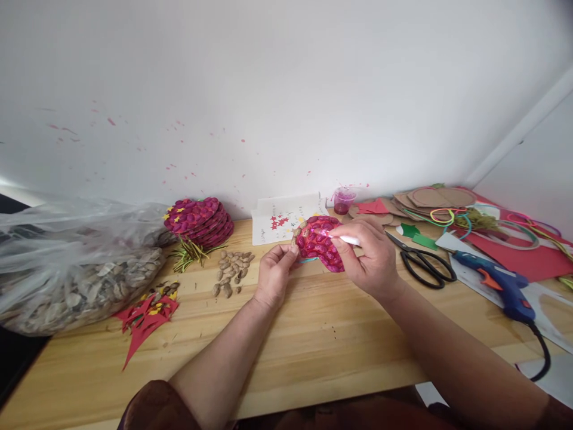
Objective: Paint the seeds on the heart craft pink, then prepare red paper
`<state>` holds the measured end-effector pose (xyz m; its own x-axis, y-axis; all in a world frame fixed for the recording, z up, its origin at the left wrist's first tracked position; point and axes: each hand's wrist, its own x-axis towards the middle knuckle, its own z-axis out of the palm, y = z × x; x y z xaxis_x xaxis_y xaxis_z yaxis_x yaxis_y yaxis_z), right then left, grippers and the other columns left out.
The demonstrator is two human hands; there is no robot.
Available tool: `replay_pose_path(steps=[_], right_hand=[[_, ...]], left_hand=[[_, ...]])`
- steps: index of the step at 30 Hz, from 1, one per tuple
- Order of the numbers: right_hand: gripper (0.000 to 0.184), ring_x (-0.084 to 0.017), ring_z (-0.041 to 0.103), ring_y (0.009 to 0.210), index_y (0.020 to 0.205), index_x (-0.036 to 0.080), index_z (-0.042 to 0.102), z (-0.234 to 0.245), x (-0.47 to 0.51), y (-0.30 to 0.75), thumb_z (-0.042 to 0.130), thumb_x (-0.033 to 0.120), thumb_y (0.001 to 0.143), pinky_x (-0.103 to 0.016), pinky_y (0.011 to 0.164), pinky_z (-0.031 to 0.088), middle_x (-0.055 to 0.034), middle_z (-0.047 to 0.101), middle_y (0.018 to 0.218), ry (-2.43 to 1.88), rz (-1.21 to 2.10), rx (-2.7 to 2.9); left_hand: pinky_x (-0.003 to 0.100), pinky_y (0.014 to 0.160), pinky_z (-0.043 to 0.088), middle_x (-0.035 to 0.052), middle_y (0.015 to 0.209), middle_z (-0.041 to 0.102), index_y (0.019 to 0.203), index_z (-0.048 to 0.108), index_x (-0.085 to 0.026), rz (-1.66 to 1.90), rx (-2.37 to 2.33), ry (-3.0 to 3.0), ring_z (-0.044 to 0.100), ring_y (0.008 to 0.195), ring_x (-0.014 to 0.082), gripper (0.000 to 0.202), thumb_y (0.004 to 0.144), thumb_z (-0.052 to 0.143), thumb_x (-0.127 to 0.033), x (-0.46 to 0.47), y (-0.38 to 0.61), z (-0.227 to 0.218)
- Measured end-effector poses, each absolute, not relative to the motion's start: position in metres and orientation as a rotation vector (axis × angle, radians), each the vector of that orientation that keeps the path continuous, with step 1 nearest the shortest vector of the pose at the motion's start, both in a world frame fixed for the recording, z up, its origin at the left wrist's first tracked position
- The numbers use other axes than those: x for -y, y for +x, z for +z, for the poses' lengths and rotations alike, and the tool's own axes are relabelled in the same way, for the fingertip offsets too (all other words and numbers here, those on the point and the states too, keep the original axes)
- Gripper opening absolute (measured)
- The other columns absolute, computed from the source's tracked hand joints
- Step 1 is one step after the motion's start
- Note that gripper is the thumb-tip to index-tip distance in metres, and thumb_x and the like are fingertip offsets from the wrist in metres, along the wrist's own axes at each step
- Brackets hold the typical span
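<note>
Pinched at its left edge by my left hand (274,273) is a craft piece covered in magenta-painted peanut shells (319,240). A few shells along its left edge are still tan, close to my left fingertips. My right hand (375,258) is closed round a white-handled paintbrush (350,240), whose tip touches the painted shells. Beneath the piece a bit of light blue cord shows. Loose tan peanut shells (233,270) lie left of my left hand. Behind the piece is a white sheet (264,230) with small red and yellow stars.
A stack of finished purple pieces (199,222) and a plastic bag of shells (85,280) stand left, near red scraps (145,322). A paint cup (344,202) stands by the wall. Right are black scissors (425,266), a blue glue gun (496,278) and cardboard pieces (434,200).
</note>
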<state>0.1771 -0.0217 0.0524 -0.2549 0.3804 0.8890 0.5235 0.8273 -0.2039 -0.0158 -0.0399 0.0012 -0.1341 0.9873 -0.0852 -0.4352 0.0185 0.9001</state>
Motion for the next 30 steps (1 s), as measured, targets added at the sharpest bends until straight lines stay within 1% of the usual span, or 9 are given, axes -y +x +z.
replay_pose_path(steps=[8, 11, 16, 21, 25, 30], right_hand=[[0.017, -0.021, 0.062, 0.085, 0.105, 0.024, 0.066, 0.048, 0.0264, 0.1728, 0.068, 0.012, 0.093, -0.039, 0.083, 0.051, -0.0018, 0.076, 0.089, -0.627, -0.114, 1.965], [0.015, -0.022, 0.062, 0.086, 0.104, 0.024, 0.067, 0.049, 0.0245, 0.1749, 0.068, 0.013, 0.094, -0.04, 0.084, 0.051, -0.0021, 0.076, 0.09, -0.656, -0.109, 1.946], [0.014, -0.021, 0.063, 0.087, 0.101, 0.024, 0.068, 0.0538, 0.0211, 0.1783, 0.066, 0.012, 0.094, -0.039, 0.085, 0.052, -0.0027, 0.076, 0.089, -0.695, -0.098, 1.858], [0.011, -0.02, 0.064, 0.083, 0.098, 0.025, 0.069, 0.0545, 0.0222, 0.1766, 0.065, 0.016, 0.095, -0.037, 0.081, 0.053, -0.0013, 0.075, 0.085, -0.692, -0.035, 1.885], [0.01, -0.021, 0.065, 0.087, 0.099, 0.025, 0.07, 0.0527, 0.0221, 0.1778, 0.066, 0.017, 0.095, -0.038, 0.084, 0.052, -0.0027, 0.075, 0.089, -0.775, -0.039, 1.815], [0.009, -0.02, 0.065, 0.087, 0.099, 0.024, 0.069, 0.0515, 0.022, 0.1784, 0.066, 0.017, 0.095, -0.037, 0.085, 0.051, -0.0023, 0.074, 0.089, -0.744, -0.019, 1.844]], left_hand=[[0.026, 0.069, 0.053, 0.0014, 0.075, 0.069, 0.076, 0.072, -0.015, 1.45, -1.004, 0.717, 0.063, 0.071, 0.0139, 0.048, 0.055, 0.098, -0.05, 0.0414, -0.0155, 0.0022], [0.026, 0.068, 0.054, 0.0008, 0.073, 0.067, 0.074, 0.071, -0.015, 1.448, -1.012, 0.732, 0.062, 0.07, 0.0133, 0.048, 0.055, 0.098, -0.05, 0.0423, -0.0151, 0.0035], [0.026, 0.068, 0.054, -0.0003, 0.072, 0.067, 0.073, 0.07, -0.016, 1.45, -1.011, 0.725, 0.06, 0.069, 0.0128, 0.05, 0.052, 0.098, -0.051, 0.0418, -0.0145, 0.0044], [0.027, 0.068, 0.053, 0.0003, 0.072, 0.068, 0.074, 0.07, -0.016, 1.446, -1.02, 0.763, 0.061, 0.07, 0.0136, 0.048, 0.055, 0.097, -0.051, 0.0406, -0.0151, 0.0024], [0.026, 0.068, 0.052, 0.0004, 0.072, 0.068, 0.074, 0.07, -0.016, 1.457, -1.016, 0.776, 0.061, 0.07, 0.0133, 0.045, 0.058, 0.096, -0.049, 0.0402, -0.0157, -0.0001], [0.027, 0.069, 0.052, 0.0007, 0.073, 0.067, 0.074, 0.07, -0.016, 1.456, -1.03, 0.8, 0.06, 0.07, 0.0137, 0.044, 0.06, 0.094, -0.05, 0.0401, -0.0157, -0.0006]])
